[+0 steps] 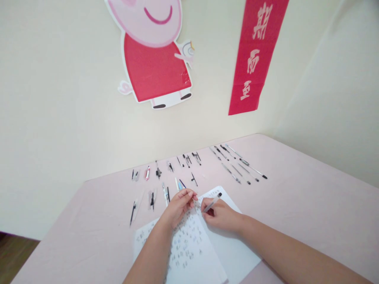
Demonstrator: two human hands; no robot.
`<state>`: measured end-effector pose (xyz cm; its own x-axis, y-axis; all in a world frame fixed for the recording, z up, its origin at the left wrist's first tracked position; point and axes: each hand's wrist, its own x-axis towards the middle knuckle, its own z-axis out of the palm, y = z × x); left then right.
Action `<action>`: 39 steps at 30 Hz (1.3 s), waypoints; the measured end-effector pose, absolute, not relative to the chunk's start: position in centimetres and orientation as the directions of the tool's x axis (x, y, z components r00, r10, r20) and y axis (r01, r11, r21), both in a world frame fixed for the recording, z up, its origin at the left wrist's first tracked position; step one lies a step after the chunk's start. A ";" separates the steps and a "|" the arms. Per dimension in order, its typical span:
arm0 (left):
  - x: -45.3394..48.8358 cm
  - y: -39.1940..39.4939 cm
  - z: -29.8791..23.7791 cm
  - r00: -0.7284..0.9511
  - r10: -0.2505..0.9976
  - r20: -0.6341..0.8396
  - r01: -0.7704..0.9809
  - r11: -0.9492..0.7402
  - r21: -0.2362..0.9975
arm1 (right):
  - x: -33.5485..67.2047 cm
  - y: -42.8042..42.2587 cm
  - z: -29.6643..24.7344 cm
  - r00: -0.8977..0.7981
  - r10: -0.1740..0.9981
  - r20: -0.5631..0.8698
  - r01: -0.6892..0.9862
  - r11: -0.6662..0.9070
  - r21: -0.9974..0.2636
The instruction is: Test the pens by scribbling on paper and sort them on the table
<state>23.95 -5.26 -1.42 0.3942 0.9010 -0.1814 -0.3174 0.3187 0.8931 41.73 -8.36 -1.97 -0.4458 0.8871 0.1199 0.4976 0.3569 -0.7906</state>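
My right hand (220, 216) grips a clear-barrelled pen (211, 203) with a black end, slanting up to the right over the notebook's right-hand page. Close beside it, my left hand (181, 207) has its thumb and fingers pinched together above the notebook. Whatever sits in that pinch is too small to make out. Beneath both forearms lies an open notebook (194, 252), its left page covered in handwriting. Some writing also shows along the top of the right page (237, 244), which is mostly blank lower down. My right hand hides the pen's tip.
Several pens (248, 169) lie in rows at the back right of the pink-covered table (296, 221). Across the back left are groups of pen parts (152, 200), some touching. A small black part (194, 179) lies beyond my left hand. The wall rises behind the table.
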 end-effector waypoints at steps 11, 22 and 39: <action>23.9 -5.2 -1.6 0.389 0.903 -0.183 -0.316 0.317 0.894 | 41.4 -8.2 -2.0 -0.451 0.885 0.117 0.534 0.372 -0.759; 23.9 -5.3 -1.4 0.383 0.905 -0.185 -0.317 0.317 0.894 | 41.6 -8.3 -2.2 -0.464 0.872 0.152 0.531 0.412 -0.740; 23.9 -5.1 -1.8 0.397 0.900 -0.181 -0.312 0.318 0.895 | 41.7 -8.4 -1.7 -0.490 0.861 0.138 0.522 0.417 -0.744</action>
<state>23.86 -5.11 -1.80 0.3971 0.8997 -0.1815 -0.3124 0.3184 0.8950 41.70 -8.36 -1.72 -0.4904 0.8605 0.1379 0.5219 0.4167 -0.7443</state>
